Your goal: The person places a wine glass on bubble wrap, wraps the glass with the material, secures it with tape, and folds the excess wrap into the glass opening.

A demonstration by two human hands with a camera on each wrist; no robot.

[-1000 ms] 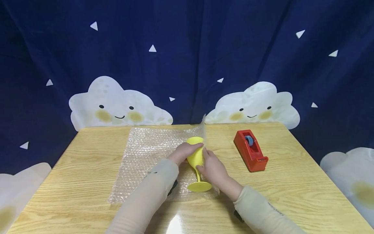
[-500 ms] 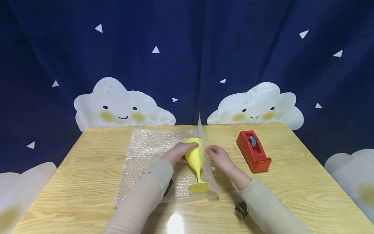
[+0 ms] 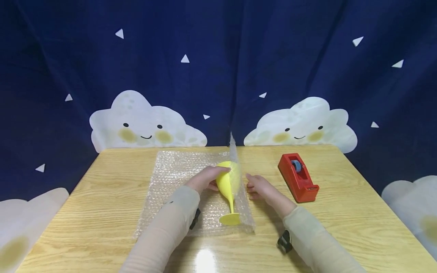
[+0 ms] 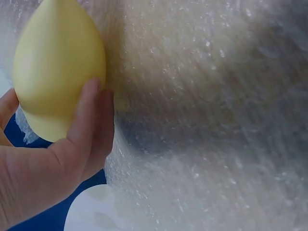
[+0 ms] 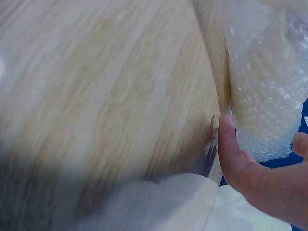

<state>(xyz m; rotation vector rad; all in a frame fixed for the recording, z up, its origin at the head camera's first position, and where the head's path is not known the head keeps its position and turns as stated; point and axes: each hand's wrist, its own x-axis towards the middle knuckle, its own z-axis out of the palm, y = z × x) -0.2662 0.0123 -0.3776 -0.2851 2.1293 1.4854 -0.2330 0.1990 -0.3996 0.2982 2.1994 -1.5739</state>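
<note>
A yellow plastic goblet [image 3: 224,184] lies on a sheet of bubble wrap [image 3: 170,172], its round foot toward the person. My left hand [image 3: 206,179] grips the bowl, thumb on one side and fingers on the other, as the left wrist view of the goblet [image 4: 57,67] shows. The wrap's right edge stands folded up and covers the right side of the bowl. Just right of that flap is my right hand [image 3: 263,188], holding nothing, its fingers loosely bent. In the right wrist view, its thumb and fingers are spread close beside the bubble wrap [image 5: 262,82].
A red tape dispenser [image 3: 300,182] with a blue roll stands on the wooden table [image 3: 341,216], right of the right hand. Behind the table hangs a dark blue curtain [image 3: 218,76] with clouds and white triangles.
My right hand has left the goblet, lifted the wrap's right edge against the bowl, then drawn off to the right. The left hand keeps its grip. The whole view has shifted slightly.
</note>
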